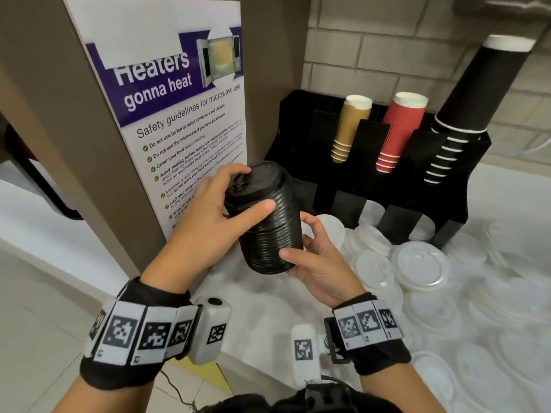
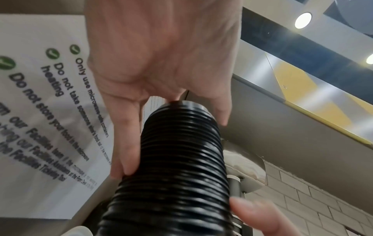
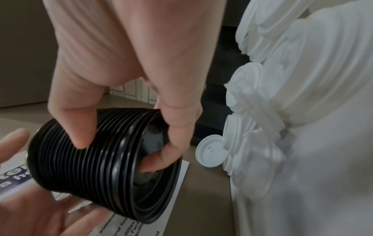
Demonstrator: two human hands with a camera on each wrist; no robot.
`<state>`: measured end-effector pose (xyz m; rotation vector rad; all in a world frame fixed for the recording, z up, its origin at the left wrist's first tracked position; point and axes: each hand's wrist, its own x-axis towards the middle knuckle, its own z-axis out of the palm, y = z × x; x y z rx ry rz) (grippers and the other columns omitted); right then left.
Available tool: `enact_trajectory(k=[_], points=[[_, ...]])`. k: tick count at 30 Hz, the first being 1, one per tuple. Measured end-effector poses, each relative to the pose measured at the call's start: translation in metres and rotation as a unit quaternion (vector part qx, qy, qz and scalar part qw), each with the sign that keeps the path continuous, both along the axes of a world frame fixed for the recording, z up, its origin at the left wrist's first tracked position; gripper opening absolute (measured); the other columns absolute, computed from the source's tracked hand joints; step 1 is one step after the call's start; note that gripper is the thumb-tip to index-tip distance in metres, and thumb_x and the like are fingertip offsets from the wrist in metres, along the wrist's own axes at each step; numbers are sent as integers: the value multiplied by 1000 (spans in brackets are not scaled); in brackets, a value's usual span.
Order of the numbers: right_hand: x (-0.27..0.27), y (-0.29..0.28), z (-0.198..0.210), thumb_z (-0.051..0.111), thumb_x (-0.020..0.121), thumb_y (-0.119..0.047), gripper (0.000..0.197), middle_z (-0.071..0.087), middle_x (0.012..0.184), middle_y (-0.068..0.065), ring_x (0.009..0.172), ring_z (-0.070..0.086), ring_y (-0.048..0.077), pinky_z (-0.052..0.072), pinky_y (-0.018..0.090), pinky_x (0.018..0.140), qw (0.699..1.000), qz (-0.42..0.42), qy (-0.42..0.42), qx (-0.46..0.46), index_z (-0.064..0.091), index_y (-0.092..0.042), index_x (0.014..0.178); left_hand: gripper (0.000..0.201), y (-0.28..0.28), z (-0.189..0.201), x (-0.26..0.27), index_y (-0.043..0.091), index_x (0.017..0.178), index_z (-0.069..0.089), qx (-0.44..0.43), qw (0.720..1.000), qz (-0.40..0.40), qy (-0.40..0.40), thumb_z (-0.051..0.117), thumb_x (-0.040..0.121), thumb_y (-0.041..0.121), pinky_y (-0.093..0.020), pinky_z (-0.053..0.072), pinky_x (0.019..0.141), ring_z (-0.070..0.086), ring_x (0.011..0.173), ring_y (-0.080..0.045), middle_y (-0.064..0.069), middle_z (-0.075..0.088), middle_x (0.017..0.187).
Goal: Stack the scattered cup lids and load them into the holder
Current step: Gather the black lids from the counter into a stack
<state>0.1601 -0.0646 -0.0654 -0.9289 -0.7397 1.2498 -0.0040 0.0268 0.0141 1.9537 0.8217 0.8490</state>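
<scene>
Both hands grip the stack of black lids [image 1: 265,219]: left hand [image 1: 208,216] curled at its top, right hand [image 1: 316,260] cupping its bottom, long axis tilted, the holder [image 1: 372,180] just beyond.

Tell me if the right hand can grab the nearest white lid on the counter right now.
Probably not yet: the right hand is gripping the bottom of the black lid stack, shared with the left hand. The white lid lies close beside it, unobstructed, once it lets go.

Head view high, looking down, wrist views close, all sharing the black lid stack [image 1: 265,219].
</scene>
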Motion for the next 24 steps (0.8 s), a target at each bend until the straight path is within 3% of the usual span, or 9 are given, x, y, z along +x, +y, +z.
enact_trajectory(k=[3, 8, 13, 17, 19, 22, 24], points=[[-2, -2, -2, 69, 65, 4, 71, 61, 104, 8, 88, 68, 18, 56, 35, 75, 999, 23, -26, -30, 45, -28, 123, 77, -3, 1, -5, 51, 115, 40, 44, 995, 12, 90, 69, 47, 72, -28, 43, 91, 47, 112, 3, 8, 48, 123], [-16, -6, -13, 66, 61, 0, 80, 56, 110, 8, 102, 61, 25, 51, 50, 95, 984, 66, -138, -93, 33, -36, 124, 83, -5, 0, -14, 44, 116, 37, 23, 978, -24, 208, 86, 48, 51, -42, 46, 96, 53, 111, -16, 1, 52, 121], [-28, 3, -21, 61, 61, 2, 84, 58, 101, 2, 94, 63, 17, 54, 39, 85, 970, 110, -172, -130, 23, -24, 132, 82, -10, -12, -19, 34, 121, 36, 8, 965, -1, 261, 88, 59, 37, -34, 42, 91, 48, 109, -19, -1, 43, 119], [-31, 13, -22, 58, 76, 19, 80, 56, 106, 4, 98, 61, 21, 54, 35, 81, 957, 132, -208, -154, 19, -16, 137, 77, -14, -17, -23, 28, 122, 35, 16, 959, 17, 281, 86, 65, 35, -37, 46, 90, 51, 107, -21, -3, 46, 121], [-32, 17, -19, 60, 78, 15, 78, 54, 111, 5, 106, 59, 24, 53, 39, 88, 935, 143, -280, -164, 21, -17, 138, 74, -17, -16, -23, 29, 123, 35, 50, 944, 37, 323, 83, 68, 41, -39, 49, 86, 53, 104, -23, -3, 49, 119], [-31, 20, -13, 70, 76, 4, 81, 55, 113, 6, 105, 58, 22, 53, 38, 92, 888, 147, -406, -159, 24, -14, 139, 70, -23, -10, -24, 36, 128, 34, 110, 893, 79, 429, 74, 73, 54, -38, 50, 72, 56, 97, -28, -2, 44, 120], [-29, 21, -11, 74, 74, -3, 83, 53, 119, 14, 108, 57, 27, 52, 43, 93, 854, 137, -476, -157, 25, -13, 140, 69, -27, -5, -24, 35, 132, 37, 137, 865, 100, 472, 71, 76, 58, -36, 46, 68, 57, 95, -29, -3, 37, 122]])
